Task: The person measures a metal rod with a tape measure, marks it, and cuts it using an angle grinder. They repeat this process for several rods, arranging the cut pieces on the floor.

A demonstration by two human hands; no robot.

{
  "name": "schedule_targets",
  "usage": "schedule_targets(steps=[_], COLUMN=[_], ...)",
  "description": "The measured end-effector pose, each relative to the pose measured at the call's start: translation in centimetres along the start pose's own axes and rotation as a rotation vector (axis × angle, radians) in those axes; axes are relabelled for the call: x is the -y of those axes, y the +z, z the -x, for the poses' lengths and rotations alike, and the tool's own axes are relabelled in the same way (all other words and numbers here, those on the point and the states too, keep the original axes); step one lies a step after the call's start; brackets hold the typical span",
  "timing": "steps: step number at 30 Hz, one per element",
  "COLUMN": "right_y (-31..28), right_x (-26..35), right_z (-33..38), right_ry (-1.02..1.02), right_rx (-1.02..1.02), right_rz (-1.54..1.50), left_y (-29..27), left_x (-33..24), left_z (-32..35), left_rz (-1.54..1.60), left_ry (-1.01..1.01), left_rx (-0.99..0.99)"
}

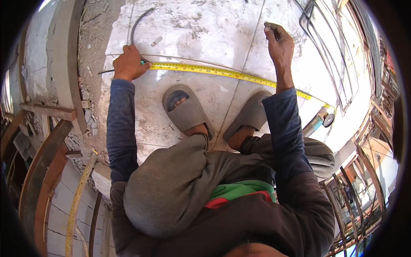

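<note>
My left hand [127, 63] is closed around a tape measure, whose case is mostly hidden in my palm with a bit of teal showing. Its yellow blade [201, 69] runs out to the right across the pale tiles, passing beyond my right forearm. A dark curved rod or cable [136, 28] rises behind my left hand, and a thin dark end sticks out on its left side. My right hand [281, 47] is raised above the blade, thumb and fingers pinched together. Something small and pale may be at its fingertips, too small to name.
An angle grinder [317, 121] with a teal body lies right of my right forearm. Bent dark metal rods [327, 51] lie at the far right. A concrete ledge [64, 55] and rubble border the tiles at left, near wooden planks [49, 112]. My sandalled feet stand below the blade.
</note>
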State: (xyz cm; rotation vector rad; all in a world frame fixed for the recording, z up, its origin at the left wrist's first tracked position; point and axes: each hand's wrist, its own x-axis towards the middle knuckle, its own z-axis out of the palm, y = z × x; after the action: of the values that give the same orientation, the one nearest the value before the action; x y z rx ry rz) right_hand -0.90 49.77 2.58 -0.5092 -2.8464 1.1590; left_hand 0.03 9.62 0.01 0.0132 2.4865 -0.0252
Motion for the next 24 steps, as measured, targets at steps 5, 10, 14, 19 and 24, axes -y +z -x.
schedule_targets(steps=[5, 10, 14, 19, 24], right_y=[-2.5, -2.0, -0.6, -1.8, -2.6], right_x=[-3.6, -6.8, -3.0, -3.0, -1.7], right_z=[4.0, 5.4, 6.2, 4.5, 6.4], right_ry=[0.054, 0.006, -0.047, -0.146, -0.092], right_rx=[0.064, 0.16, 0.233, 0.231, 0.197], right_rz=[0.028, -0.072, -0.173, -0.148, -0.017], left_y=[1.1, 0.4, 2.4, -0.4, 1.5], left_x=[-0.4, -0.1, 1.3, -0.9, -0.1], left_z=[0.0, 1.0, 1.1, 0.6, -0.5], left_rz=[-0.03, -0.047, -0.02, -0.013, -0.068], left_ry=[-0.005, 0.009, -0.045, -0.014, -0.055], left_rx=[-0.039, -0.017, -0.05, -0.037, -0.021])
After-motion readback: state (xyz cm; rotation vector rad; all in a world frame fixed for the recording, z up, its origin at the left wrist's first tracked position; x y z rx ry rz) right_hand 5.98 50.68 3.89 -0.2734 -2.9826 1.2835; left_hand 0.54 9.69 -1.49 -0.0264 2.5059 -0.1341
